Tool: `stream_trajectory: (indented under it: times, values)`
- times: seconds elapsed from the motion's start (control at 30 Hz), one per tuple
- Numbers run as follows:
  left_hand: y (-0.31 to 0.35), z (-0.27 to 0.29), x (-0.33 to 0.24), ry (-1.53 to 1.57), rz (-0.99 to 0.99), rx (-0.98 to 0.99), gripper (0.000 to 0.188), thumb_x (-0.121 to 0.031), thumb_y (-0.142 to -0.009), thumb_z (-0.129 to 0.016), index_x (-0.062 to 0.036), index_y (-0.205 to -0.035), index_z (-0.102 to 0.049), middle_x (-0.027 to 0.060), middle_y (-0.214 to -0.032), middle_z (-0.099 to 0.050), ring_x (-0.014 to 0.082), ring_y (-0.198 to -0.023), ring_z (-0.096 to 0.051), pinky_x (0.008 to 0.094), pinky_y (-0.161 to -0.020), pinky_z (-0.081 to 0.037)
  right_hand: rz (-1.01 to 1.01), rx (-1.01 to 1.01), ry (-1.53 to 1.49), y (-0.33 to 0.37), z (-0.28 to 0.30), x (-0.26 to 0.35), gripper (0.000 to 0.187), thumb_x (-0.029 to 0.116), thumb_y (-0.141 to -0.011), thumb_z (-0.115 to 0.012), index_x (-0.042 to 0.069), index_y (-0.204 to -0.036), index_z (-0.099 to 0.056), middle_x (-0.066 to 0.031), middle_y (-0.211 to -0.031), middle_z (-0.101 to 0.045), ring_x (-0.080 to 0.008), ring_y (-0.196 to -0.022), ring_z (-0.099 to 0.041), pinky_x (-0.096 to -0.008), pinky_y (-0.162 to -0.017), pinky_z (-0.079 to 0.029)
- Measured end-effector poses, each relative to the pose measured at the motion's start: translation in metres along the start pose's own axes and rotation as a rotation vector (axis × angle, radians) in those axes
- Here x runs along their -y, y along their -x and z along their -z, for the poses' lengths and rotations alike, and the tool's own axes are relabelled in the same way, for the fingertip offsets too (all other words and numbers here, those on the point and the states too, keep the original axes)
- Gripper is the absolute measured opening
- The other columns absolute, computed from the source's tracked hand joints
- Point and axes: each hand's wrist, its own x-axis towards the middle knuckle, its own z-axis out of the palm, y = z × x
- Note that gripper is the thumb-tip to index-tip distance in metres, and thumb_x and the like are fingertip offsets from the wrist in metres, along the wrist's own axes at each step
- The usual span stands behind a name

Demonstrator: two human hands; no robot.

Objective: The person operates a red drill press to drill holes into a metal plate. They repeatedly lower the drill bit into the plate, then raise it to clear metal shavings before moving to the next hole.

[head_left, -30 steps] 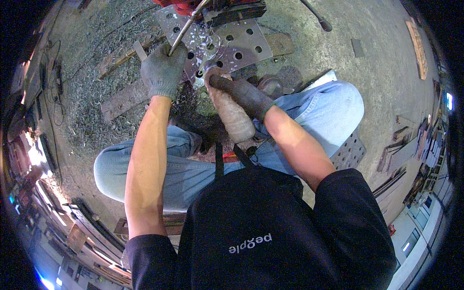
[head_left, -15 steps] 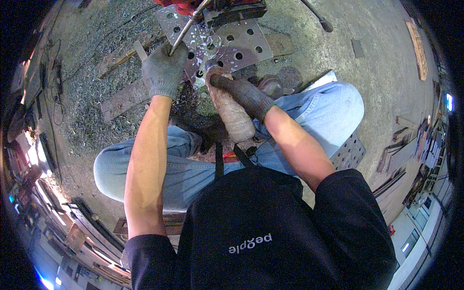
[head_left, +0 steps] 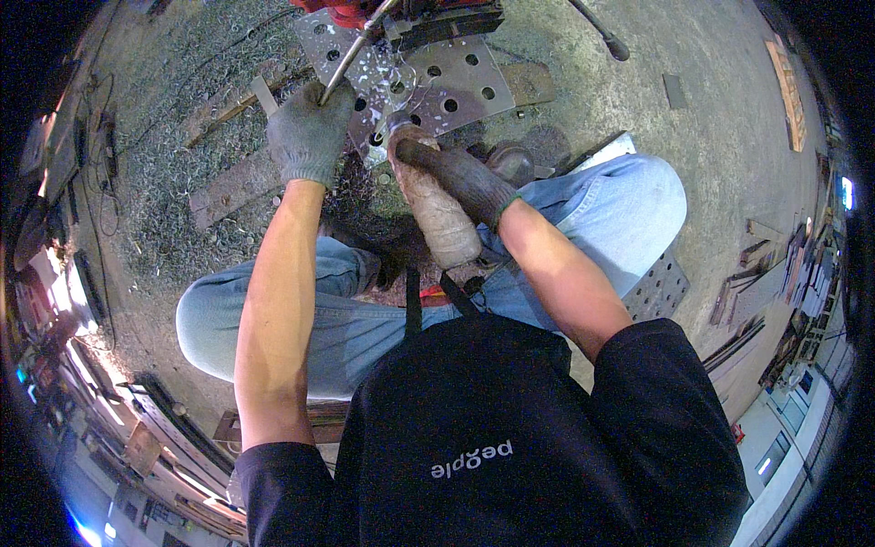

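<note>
My left hand (head_left: 313,132), in a grey knit glove, is closed round the end of a slim metal lever (head_left: 357,55). The lever slants up to a red machine (head_left: 342,13), which is cut off by the upper edge. My right hand (head_left: 460,180), in a dark, stained glove, wraps round a grimy, pale squeeze bottle (head_left: 445,228). The bottle lies tilted, its narrow end pointing at a steel plate (head_left: 469,87) with several round holes. Whitish wet splashes and curled metal shavings lie on the plate near the machine.
Heaps of metal shavings (head_left: 164,191) cover the floor at left, with flat metal bars (head_left: 239,187) among them. A dark rounded object (head_left: 510,164) sits beside my right hand. Another perforated plate (head_left: 658,290) is by my right knee. A wooden strip (head_left: 786,96) lies far right.
Both hands keep their places on the lever and the bottle. The bottle's wall looks slightly more creased near its base, and a thin pale streak shows near its narrow end.
</note>
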Motion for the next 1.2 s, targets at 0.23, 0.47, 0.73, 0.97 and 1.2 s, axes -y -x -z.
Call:
stream_trajectory:
  times: [0.23, 0.47, 0.73, 0.97, 1.2]
  values:
    - [0.0, 0.003, -0.001, 0.0, 0.014, 0.007, 0.049, -0.058, -0.084, -0.062, -0.0117, -0.094, -0.074, 0.0207, -0.079, -0.069, 0.0392, -0.076, -0.069, 0.0471, -0.067, -0.053, 0.063, 0.02, 0.04, 0.001, 0.001, 0.0, 0.064, 0.06, -0.092, -0.055, 0.006, -0.126, -0.062, -0.0183, -0.118, -0.067, -0.0227, -0.106, -0.062, -0.0353, -0.095, -0.045]
    - [0.0, 0.001, -0.004, -0.015, 0.02, 0.01, 0.049, -0.059, -0.082, -0.062, -0.0128, -0.092, -0.074, 0.0195, -0.079, -0.069, 0.0392, -0.076, -0.068, 0.0464, -0.067, -0.053, 0.036, 0.021, -0.022, 0.0, 0.0, -0.006, 0.058, 0.054, -0.095, -0.052, 0.006, -0.127, -0.061, -0.0195, -0.121, -0.065, -0.0238, -0.111, -0.061, -0.0348, -0.099, -0.043]
    - [0.001, 0.004, -0.004, 0.009, 0.04, 0.035, 0.047, -0.056, -0.081, -0.064, -0.0128, -0.093, -0.074, 0.0172, -0.083, -0.07, 0.0386, -0.079, -0.068, 0.0459, -0.07, -0.054, -0.063, 0.055, 0.026, 0.01, 0.005, 0.019, 0.058, 0.055, -0.095, -0.051, 0.008, -0.128, -0.061, -0.0212, -0.122, -0.064, -0.0259, -0.114, -0.06, -0.0357, -0.1, -0.042]
    - [-0.001, 0.0, -0.002, -0.025, 0.039, 0.036, 0.043, -0.054, -0.08, -0.065, -0.0145, -0.094, -0.074, 0.0171, -0.084, -0.07, 0.0379, -0.078, -0.068, 0.046, -0.07, -0.054, 0.002, 0.051, 0.066, 0.001, 0.004, 0.002, 0.063, 0.058, -0.093, -0.052, 0.007, -0.128, -0.06, -0.0232, -0.121, -0.064, -0.0286, -0.111, -0.061, -0.0374, -0.099, -0.043]
    - [0.001, 0.0, -0.003, 0.058, 0.043, 0.006, 0.041, -0.053, -0.078, -0.065, -0.0139, -0.09, -0.073, 0.0163, -0.084, -0.07, 0.0377, -0.08, -0.068, 0.0455, -0.071, -0.054, 0.028, 0.009, 0.011, 0.002, 0.001, 0.005, 0.062, 0.053, -0.094, -0.055, 0.0, -0.125, -0.06, -0.0186, -0.118, -0.066, -0.0229, -0.108, -0.06, -0.0352, -0.098, -0.043]
